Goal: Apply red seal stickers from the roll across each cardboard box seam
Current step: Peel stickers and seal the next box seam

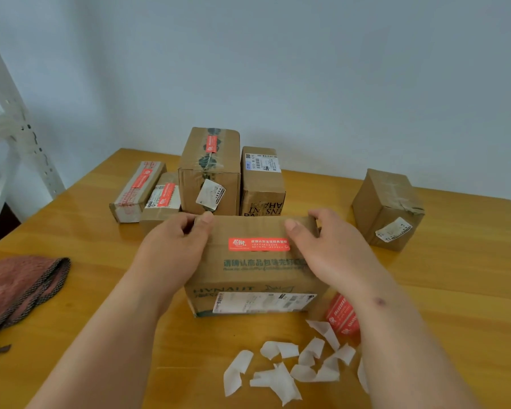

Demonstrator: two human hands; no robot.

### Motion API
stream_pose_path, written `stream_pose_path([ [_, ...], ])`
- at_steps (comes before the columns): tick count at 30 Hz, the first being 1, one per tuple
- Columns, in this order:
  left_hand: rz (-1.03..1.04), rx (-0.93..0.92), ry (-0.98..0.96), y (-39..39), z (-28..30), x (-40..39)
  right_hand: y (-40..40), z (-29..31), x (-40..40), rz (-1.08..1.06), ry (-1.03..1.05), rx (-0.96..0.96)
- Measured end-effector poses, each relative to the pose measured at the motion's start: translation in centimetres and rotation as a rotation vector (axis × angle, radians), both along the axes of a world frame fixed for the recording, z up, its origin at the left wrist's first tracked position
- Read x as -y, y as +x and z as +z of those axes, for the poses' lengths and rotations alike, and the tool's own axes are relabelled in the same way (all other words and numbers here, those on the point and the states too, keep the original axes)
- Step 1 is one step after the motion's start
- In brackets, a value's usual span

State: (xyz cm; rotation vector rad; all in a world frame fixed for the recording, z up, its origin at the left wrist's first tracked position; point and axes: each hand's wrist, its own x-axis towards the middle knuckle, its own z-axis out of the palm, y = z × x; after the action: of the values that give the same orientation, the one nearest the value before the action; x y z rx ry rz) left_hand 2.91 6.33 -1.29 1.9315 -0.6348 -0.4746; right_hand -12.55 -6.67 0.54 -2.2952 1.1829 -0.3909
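While both hands grip the far corners of the box (257, 270), left hand (171, 249) and right hand (334, 246) curled round it, its red sticker (258, 244) faces up on the wooden table (455, 290) against a pale wall (278, 69); the sticker roll (342, 317) lies just right.

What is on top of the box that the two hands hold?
A red seal sticker lies across the top of the box, between the left hand and right hand. The hands cover both ends of the top.
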Motion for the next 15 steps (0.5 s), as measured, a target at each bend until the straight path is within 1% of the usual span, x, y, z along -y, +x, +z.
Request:
stream_pose_path([
  [1,0.057,-0.044,-0.082,-0.1,0.5,-0.2,-0.3,0.5,-0.2,-0.021,0.014,0.066],
  [4,0.243,-0.285,-0.338,0.7,1.5,-0.8,-1.4,2.0,-0.4,-0.124,0.055,0.292],
  [5,0.250,-0.306,-0.355,0.9,1.6,-1.1,-1.7,2.1,-0.4,-0.148,0.067,0.334],
  [6,0.217,-0.284,-0.309,1.0,1.4,-1.3,-1.9,2.1,-0.4,-0.154,0.080,0.335],
  [7,0.175,-0.268,-0.249,0.9,1.1,-1.5,-1.9,1.9,-0.6,-0.137,0.090,0.294],
  [10,0.083,-0.299,-0.120,0.1,-0.2,-1.6,-1.3,0.8,-1.3,-0.011,0.120,0.074],
  [12,0.085,-0.319,-0.113,-0.6,-0.3,-1.8,-1.2,0.3,-1.6,0.012,0.133,0.052],
  [15,0.117,-0.378,-0.149,-1.2,-0.1,-2.0,-1.6,0.3,-1.8,-0.036,0.157,0.089],
])
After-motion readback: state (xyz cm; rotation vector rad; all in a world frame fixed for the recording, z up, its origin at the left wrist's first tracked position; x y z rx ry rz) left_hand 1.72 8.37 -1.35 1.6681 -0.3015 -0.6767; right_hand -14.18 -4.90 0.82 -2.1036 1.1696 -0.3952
